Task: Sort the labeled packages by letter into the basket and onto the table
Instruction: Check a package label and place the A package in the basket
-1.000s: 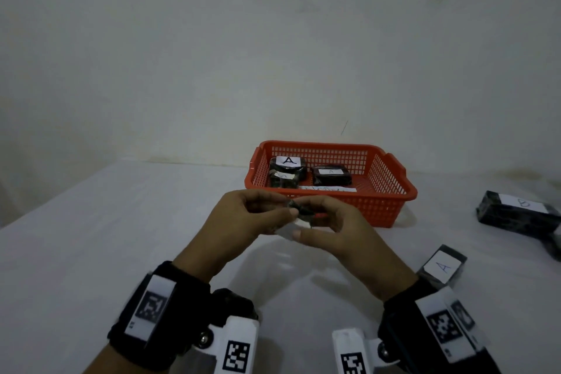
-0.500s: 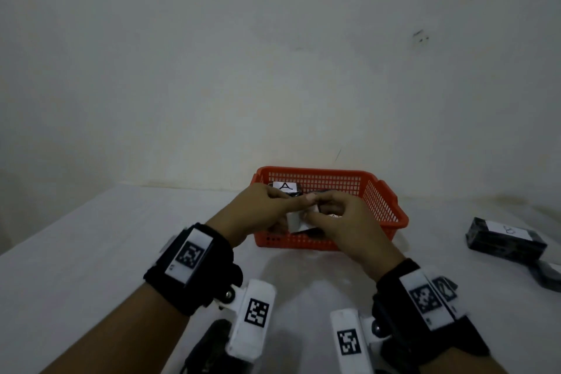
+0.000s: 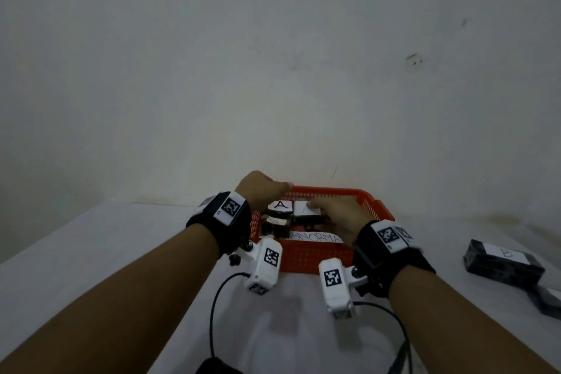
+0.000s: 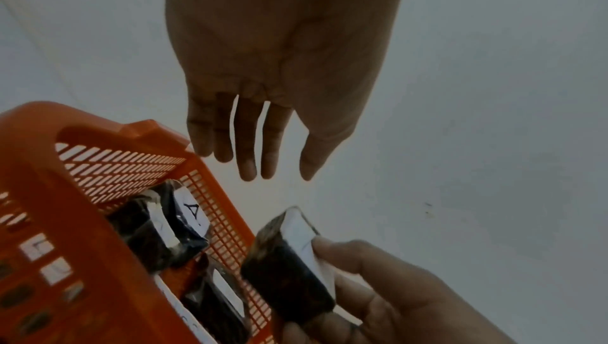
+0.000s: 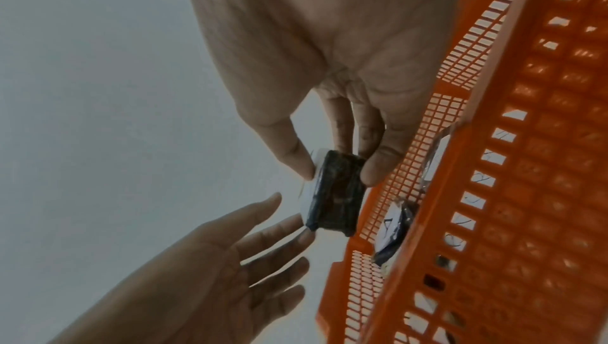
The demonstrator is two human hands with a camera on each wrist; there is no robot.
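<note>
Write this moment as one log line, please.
right hand: pinches small black white-labelled package | left hand: open, empty | place: over orange plastic basket

Both forearms reached forward, each wrist wrapped in a black band. The right hand (image 5: 332,68) pinched a small black package (image 5: 335,193) between thumb and fingertips. The left hand (image 4: 279,63) hung beside it with fingers straight and slightly spread, holding nothing.
</note>
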